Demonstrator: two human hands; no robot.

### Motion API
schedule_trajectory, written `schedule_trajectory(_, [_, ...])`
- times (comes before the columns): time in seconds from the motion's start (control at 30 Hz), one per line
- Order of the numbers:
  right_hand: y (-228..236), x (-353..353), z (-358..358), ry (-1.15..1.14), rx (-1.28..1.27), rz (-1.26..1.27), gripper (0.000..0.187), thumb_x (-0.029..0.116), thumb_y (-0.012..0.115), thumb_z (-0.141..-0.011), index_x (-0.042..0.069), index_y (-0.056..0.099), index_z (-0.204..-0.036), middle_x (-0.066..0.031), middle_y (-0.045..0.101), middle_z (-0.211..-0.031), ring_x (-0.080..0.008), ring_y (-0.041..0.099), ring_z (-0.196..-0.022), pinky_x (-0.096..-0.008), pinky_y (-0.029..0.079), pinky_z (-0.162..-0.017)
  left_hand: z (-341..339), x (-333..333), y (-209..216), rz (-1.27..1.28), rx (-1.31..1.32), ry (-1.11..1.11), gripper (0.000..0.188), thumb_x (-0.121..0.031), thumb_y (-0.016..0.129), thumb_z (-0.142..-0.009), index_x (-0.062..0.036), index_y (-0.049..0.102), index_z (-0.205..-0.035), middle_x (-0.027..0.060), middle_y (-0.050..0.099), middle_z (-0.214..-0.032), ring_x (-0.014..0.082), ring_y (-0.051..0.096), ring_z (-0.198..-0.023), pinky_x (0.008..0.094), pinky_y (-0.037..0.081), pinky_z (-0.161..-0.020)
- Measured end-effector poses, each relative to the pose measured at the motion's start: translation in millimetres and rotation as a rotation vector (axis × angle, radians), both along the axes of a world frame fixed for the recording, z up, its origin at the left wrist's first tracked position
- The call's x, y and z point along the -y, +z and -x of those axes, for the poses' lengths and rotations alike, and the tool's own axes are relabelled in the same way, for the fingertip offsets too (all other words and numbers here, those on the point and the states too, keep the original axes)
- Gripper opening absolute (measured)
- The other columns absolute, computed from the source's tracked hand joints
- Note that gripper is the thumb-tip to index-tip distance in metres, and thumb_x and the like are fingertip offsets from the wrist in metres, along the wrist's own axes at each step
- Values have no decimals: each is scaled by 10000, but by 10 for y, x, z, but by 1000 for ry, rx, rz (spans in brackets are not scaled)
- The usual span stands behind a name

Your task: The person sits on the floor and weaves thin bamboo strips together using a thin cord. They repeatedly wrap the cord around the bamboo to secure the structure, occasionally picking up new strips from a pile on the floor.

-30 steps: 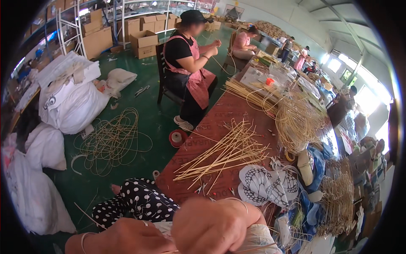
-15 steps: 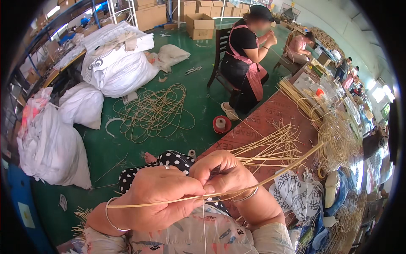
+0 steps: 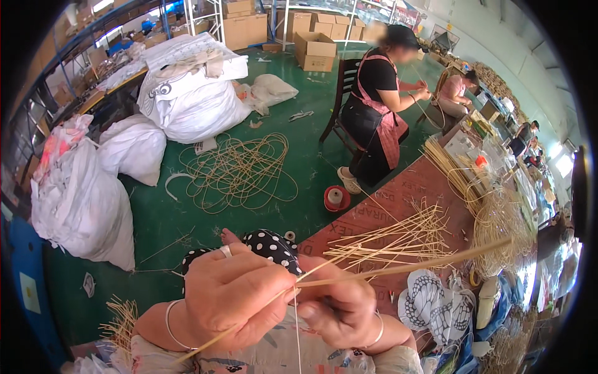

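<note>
My left hand [image 3: 240,290], with a ring and a bracelet, pinches thin tan cane strips [image 3: 423,263] where they meet. They slant from my left wrist up to the right. A white thread [image 3: 298,336] hangs straight down from the pinched spot. My right hand [image 3: 342,305] is close beside it, slightly blurred, thumb apart from the curled fingers. The strips cross in front of its upper fingers, and no grip by it is visible. Both hands are above my lap, over polka-dot cloth [image 3: 271,244].
A reddish board table [image 3: 367,218] on the right bears loose cane sticks [image 3: 398,240], coiled canes [image 3: 501,234] and butterfly-patterned pieces [image 3: 436,305]. A cane tangle [image 3: 240,171] and a red bowl with a thread spool [image 3: 336,198] lie on the floor. White sacks [image 3: 87,206] stand left; a seated co-worker [image 3: 377,106] works ahead.
My right thumb has come away from the pinched spot and the right hand has lowered. The strips now slant more steeply. The view has shifted, moving the room rightward in the picture.
</note>
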State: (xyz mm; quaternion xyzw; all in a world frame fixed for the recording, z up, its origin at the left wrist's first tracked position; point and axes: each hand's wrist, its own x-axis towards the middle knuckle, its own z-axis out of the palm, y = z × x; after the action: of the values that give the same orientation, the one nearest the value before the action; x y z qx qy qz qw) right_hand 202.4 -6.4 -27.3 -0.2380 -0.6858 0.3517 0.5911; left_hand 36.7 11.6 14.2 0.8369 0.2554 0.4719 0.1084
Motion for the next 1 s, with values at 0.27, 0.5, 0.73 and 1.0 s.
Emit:
schedule_trajectory(0.27, [38,-7,-17,91,75,-154,178,-20,632,-728,-31,555,-889,-117,590,-738,-221,565,-576,-300,455,-506,62,133,13,-47,-167,88,166,-7,635,-617,-20,566,-767,69,560,-607,189,494,-452,284,363,-402])
schedule_trajectory(0.5, [107,7,-341,297,-2,-86,337,160,677,-728,-40,583,-983,-131,597,-733,-211,572,-562,-291,443,-472,139,109,-12,167,-67,-38,144,-4,633,-602,-41,589,-734,48,547,-564,174,481,-427,278,356,-397])
schedule_trajectory(0.73, [31,-242,-242,387,-189,298,336,147,655,-750,-28,575,-1027,-142,608,-839,-185,594,-682,-272,467,-585,165,14,11,614,-7,-402,56,-29,600,-711,6,579,-749,69,559,-602,159,532,-503,250,396,-460])
schedule_trajectory(1.0, [48,-354,50,523,-155,95,276,198,674,-732,-20,621,-894,-113,583,-646,-185,543,-536,-283,414,-484,222,14,-42,1020,97,-651,88,-31,547,-797,50,576,-814,48,590,-701,73,517,-604,221,398,-512])
